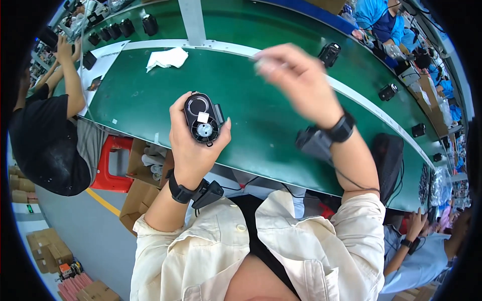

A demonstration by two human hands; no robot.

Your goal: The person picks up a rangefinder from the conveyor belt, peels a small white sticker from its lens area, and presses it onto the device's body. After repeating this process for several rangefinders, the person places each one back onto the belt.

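Note:
My left hand (193, 145) is wrapped round a black oval device (197, 105), holding it above the green bench with one end face turned up. That face has a round dark recess, a small white square patch (203, 117) and a round silvery part (205, 130) set in a ribbed black ring. My right hand (301, 83) is raised over the bench, apart from the device. Its fingers reach out to the left, blurred by motion, and I see nothing held in them. A black wrist-worn unit is strapped to each arm.
A crumpled white cloth (167, 58) lies on the green bench (251, 135). Several black devices stand along the far strip behind a white rail (226, 48). A black case (387, 160) is by my right elbow. A co-worker (47, 135) sits left, near a red stool (113, 163) and open cartons.

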